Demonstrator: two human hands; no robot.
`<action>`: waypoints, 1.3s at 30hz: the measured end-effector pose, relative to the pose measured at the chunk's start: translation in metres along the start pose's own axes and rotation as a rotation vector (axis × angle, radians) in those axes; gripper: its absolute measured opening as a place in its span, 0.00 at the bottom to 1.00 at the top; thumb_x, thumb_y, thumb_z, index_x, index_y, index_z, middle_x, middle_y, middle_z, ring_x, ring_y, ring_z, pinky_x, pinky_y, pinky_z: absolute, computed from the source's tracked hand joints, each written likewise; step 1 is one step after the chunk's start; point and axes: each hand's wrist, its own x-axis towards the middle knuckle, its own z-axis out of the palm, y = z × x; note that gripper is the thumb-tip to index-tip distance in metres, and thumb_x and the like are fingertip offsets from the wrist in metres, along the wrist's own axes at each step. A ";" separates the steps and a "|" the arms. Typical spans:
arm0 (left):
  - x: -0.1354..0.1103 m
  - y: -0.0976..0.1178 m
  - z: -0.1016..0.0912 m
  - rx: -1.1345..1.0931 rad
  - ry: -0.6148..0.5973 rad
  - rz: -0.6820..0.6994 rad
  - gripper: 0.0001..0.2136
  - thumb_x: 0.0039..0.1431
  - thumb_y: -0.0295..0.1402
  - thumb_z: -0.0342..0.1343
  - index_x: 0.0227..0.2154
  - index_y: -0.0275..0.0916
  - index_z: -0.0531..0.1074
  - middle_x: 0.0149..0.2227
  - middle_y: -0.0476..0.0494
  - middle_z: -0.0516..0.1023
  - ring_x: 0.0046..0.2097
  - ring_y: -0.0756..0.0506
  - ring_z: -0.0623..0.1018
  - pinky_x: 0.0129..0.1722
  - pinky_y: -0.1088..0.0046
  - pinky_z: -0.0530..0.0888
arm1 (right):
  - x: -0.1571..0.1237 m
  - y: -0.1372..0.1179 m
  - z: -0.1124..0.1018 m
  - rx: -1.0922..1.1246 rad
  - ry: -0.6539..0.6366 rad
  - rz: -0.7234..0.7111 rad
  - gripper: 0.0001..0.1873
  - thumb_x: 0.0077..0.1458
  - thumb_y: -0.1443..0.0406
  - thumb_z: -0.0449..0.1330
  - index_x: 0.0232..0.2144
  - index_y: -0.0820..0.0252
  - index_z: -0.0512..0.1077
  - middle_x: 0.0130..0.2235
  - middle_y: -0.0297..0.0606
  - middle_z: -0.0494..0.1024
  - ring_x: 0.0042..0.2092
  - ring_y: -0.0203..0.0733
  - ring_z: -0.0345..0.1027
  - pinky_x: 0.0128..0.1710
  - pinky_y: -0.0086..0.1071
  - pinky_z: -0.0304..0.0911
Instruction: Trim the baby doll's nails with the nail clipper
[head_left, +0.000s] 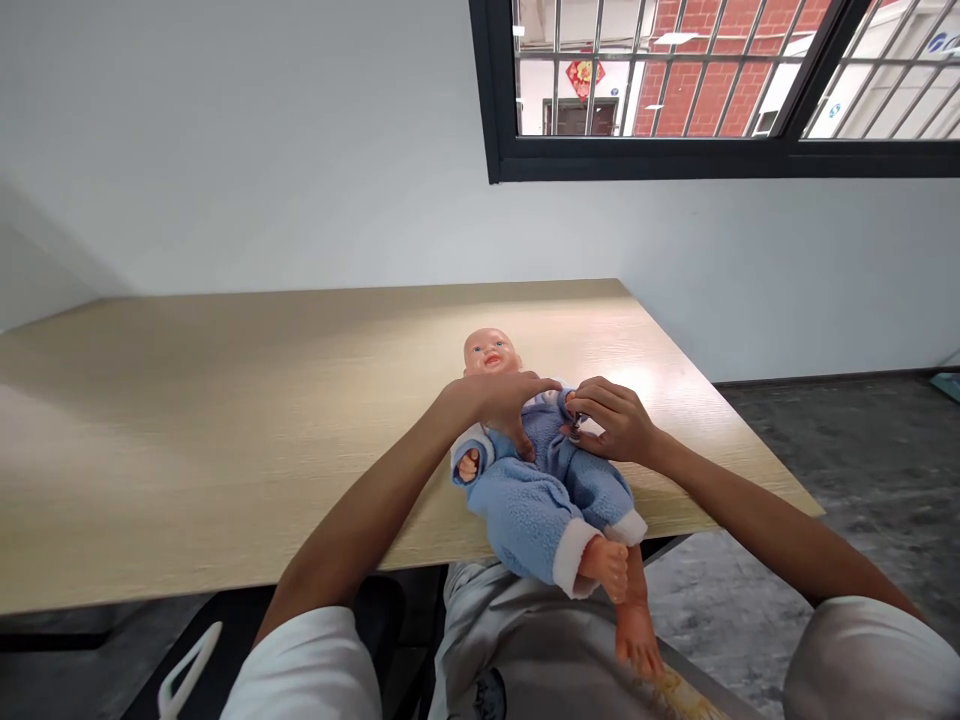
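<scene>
A baby doll (491,353) in a fuzzy blue suit (536,505) lies on its back at the near edge of the wooden table (225,420), its bare feet hanging over towards me. My left hand (504,402) lies across the doll's chest, fingers closed on the suit's front. My right hand (613,420) pinches the suit's front next to it, at a small dark fastener. One of the doll's hands pokes out of a white cuff at its side.
The table runs left and back to a white wall. A dark-framed window (712,80) with bars is up at the right. Grey floor (847,450) lies to the right of the table. My lap and a dark chair are below the table edge.
</scene>
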 end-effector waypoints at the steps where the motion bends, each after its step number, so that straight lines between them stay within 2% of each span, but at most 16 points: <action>1: 0.001 -0.001 -0.001 -0.012 -0.016 -0.003 0.46 0.40 0.42 0.72 0.64 0.48 0.59 0.60 0.38 0.71 0.59 0.35 0.73 0.56 0.63 0.71 | 0.000 0.000 0.000 -0.001 0.000 0.002 0.10 0.59 0.63 0.63 0.43 0.57 0.70 0.38 0.41 0.79 0.41 0.45 0.72 0.38 0.39 0.72; 4: 0.002 -0.005 -0.005 -0.034 -0.034 0.011 0.43 0.43 0.40 0.71 0.63 0.48 0.61 0.62 0.38 0.70 0.61 0.35 0.71 0.58 0.62 0.70 | 0.000 0.000 0.000 0.013 0.003 0.016 0.10 0.59 0.63 0.63 0.43 0.57 0.70 0.38 0.41 0.79 0.42 0.45 0.72 0.39 0.39 0.73; 8: 0.000 -0.016 -0.010 -0.022 0.030 0.011 0.40 0.46 0.38 0.70 0.63 0.47 0.63 0.65 0.39 0.68 0.63 0.36 0.70 0.59 0.64 0.69 | 0.000 0.000 0.001 0.032 -0.004 0.052 0.09 0.59 0.64 0.63 0.43 0.57 0.71 0.39 0.42 0.79 0.43 0.45 0.73 0.41 0.39 0.73; 13: -0.001 -0.035 -0.013 0.019 0.129 -0.115 0.36 0.48 0.39 0.70 0.61 0.48 0.65 0.66 0.41 0.66 0.62 0.35 0.71 0.57 0.64 0.70 | -0.001 0.000 0.001 -0.029 -0.012 0.075 0.08 0.61 0.63 0.62 0.43 0.57 0.70 0.38 0.42 0.79 0.40 0.45 0.74 0.39 0.38 0.72; 16: 0.002 -0.042 -0.013 0.059 0.158 -0.188 0.31 0.50 0.40 0.68 0.58 0.47 0.68 0.63 0.41 0.69 0.57 0.36 0.74 0.54 0.66 0.72 | 0.000 -0.001 -0.001 -0.057 0.010 0.072 0.09 0.61 0.63 0.62 0.43 0.58 0.70 0.37 0.42 0.79 0.38 0.45 0.74 0.37 0.37 0.72; 19: 0.004 -0.042 -0.013 0.105 0.208 -0.207 0.25 0.55 0.38 0.64 0.57 0.46 0.69 0.61 0.41 0.72 0.55 0.37 0.75 0.52 0.66 0.72 | 0.001 -0.003 -0.001 -0.072 0.028 0.069 0.12 0.60 0.62 0.63 0.45 0.59 0.69 0.37 0.42 0.80 0.37 0.45 0.76 0.36 0.36 0.72; 21: 0.002 -0.035 -0.015 0.102 0.222 -0.162 0.23 0.58 0.37 0.62 0.57 0.44 0.69 0.60 0.41 0.72 0.57 0.37 0.74 0.52 0.66 0.71 | 0.000 -0.004 -0.001 -0.072 0.039 0.069 0.14 0.60 0.63 0.64 0.47 0.59 0.69 0.37 0.41 0.81 0.36 0.44 0.77 0.35 0.35 0.72; 24: -0.010 -0.019 -0.023 0.007 0.166 -0.034 0.23 0.59 0.40 0.61 0.57 0.42 0.69 0.58 0.41 0.74 0.57 0.38 0.73 0.53 0.67 0.70 | -0.001 -0.005 0.001 -0.018 0.063 0.066 0.16 0.60 0.63 0.65 0.48 0.59 0.68 0.35 0.39 0.82 0.32 0.40 0.77 0.33 0.33 0.72; 27: -0.028 0.000 -0.032 -0.090 0.022 0.064 0.24 0.58 0.39 0.62 0.57 0.41 0.70 0.56 0.43 0.76 0.53 0.41 0.75 0.50 0.70 0.71 | -0.003 -0.008 0.001 0.085 0.073 0.063 0.19 0.59 0.62 0.66 0.51 0.59 0.68 0.33 0.36 0.83 0.29 0.37 0.77 0.32 0.29 0.72; 29: -0.039 0.009 -0.036 -0.132 -0.058 0.126 0.25 0.56 0.37 0.63 0.57 0.43 0.70 0.55 0.45 0.77 0.52 0.42 0.76 0.49 0.71 0.71 | -0.004 -0.010 0.001 0.145 0.068 0.072 0.20 0.60 0.61 0.65 0.53 0.59 0.67 0.34 0.35 0.83 0.30 0.36 0.78 0.32 0.28 0.73; 32: -0.048 0.018 -0.038 -0.155 -0.114 0.214 0.27 0.52 0.35 0.64 0.57 0.44 0.70 0.56 0.45 0.76 0.54 0.41 0.75 0.51 0.68 0.72 | -0.005 -0.011 0.001 0.204 0.052 0.065 0.21 0.63 0.60 0.63 0.55 0.58 0.65 0.37 0.37 0.84 0.32 0.38 0.80 0.33 0.29 0.74; 36: -0.045 0.024 -0.033 -0.113 -0.146 0.207 0.32 0.44 0.34 0.68 0.56 0.44 0.70 0.55 0.44 0.75 0.51 0.40 0.76 0.47 0.68 0.73 | -0.007 -0.011 -0.002 0.221 0.004 0.050 0.21 0.64 0.56 0.60 0.55 0.58 0.66 0.38 0.40 0.85 0.32 0.40 0.80 0.31 0.32 0.74; 39: -0.036 0.027 -0.028 -0.071 -0.151 0.143 0.28 0.42 0.34 0.68 0.50 0.43 0.71 0.49 0.47 0.77 0.45 0.43 0.77 0.38 0.72 0.71 | -0.009 -0.011 -0.004 0.253 -0.053 0.077 0.19 0.64 0.54 0.59 0.52 0.58 0.69 0.37 0.40 0.84 0.31 0.41 0.80 0.31 0.32 0.75</action>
